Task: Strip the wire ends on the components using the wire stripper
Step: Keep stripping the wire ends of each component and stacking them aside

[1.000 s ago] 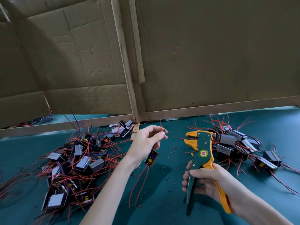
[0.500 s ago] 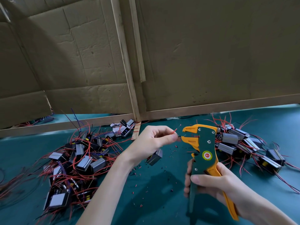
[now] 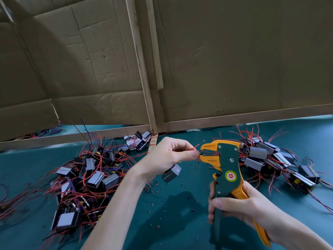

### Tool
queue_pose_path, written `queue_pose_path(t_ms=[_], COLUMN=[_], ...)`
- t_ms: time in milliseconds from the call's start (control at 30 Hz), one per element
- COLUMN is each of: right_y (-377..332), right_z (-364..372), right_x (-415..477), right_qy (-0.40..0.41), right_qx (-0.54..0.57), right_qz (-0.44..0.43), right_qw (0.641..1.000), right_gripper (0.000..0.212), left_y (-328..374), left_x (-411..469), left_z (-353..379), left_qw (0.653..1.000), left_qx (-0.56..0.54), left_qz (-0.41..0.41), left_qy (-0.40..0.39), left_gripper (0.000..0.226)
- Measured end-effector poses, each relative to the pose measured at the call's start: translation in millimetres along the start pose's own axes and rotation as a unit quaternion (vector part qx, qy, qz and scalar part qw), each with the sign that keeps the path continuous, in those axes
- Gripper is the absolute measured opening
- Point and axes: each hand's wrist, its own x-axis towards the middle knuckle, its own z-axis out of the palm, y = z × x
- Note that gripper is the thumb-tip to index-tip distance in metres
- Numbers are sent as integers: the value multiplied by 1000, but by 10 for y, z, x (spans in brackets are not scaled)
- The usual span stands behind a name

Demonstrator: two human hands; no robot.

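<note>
Two hands meet mid-frame: the left hand [image 3: 168,154] pinches thin red wires [image 3: 196,147], steadying one tip between the jaws of the orange-and-green wire stripper [image 3: 227,166], whose handles the right hand [image 3: 240,207] grips; the wires' grey boxy component [image 3: 171,173] dangles just below.

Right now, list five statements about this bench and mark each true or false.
1. The right hand grips the wire stripper by its handles. True.
2. The left hand is empty. False: the left hand pinches red wires at the stripper's jaws.
3. A grey component shows just below the left hand. True.
4. The stripper is blue and white. False: it is green and orange.
5. Wired components lie heaped on the table on both sides: a left pile and a right pile. True.
</note>
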Motion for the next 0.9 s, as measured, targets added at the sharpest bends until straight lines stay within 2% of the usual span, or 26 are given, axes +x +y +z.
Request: queue_pose_path(t_ms=[67, 200, 267, 333, 400, 467, 533, 600, 667, 900], right_y=[6, 61, 59, 55, 94, 134, 129, 107, 116, 140], right_z=[2, -21, 4, 62, 84, 52, 30, 22, -3, -92], right_x=[-8, 1, 0, 12, 36, 54, 57, 56, 78, 115], right_qy=[5, 44, 45, 50, 106, 154, 130, 71, 37, 50], right_qx=[-12, -51, -66, -75, -74, -59, -35, 36, 87, 89], right_qz=[6, 19, 22, 16, -1, -16, -18, -15, -18, -44], right_qw=[1000, 998, 997, 996, 992, 986, 991, 997, 995, 994], right_gripper=[50, 72, 65, 49, 43, 47, 45, 41, 48, 52], left_y=[0, 7, 1, -11, -37, -70, -94, -109, -107, -114], left_x=[-4, -19, -24, -29, -21, 3, 28, 38, 33, 38], left_z=[-7, -42, -62, -69, -45, 1, 48, 60, 32, -23], left_qw=[1000, 1000, 999, 999, 999, 998, 997, 996, 994, 989], left_qx=[-2, 9, 13, 13, -2, -45, -69, -84, -100, -130], left_qz=[-2, -6, -7, -7, -16, -34, -36, -28, -17, 11], left_qy=[-4, -24, -30, -35, -29, -12, 1, 16, 34, 69], left_gripper=[12, 9, 9, 10, 12, 11, 9, 9, 10, 7])
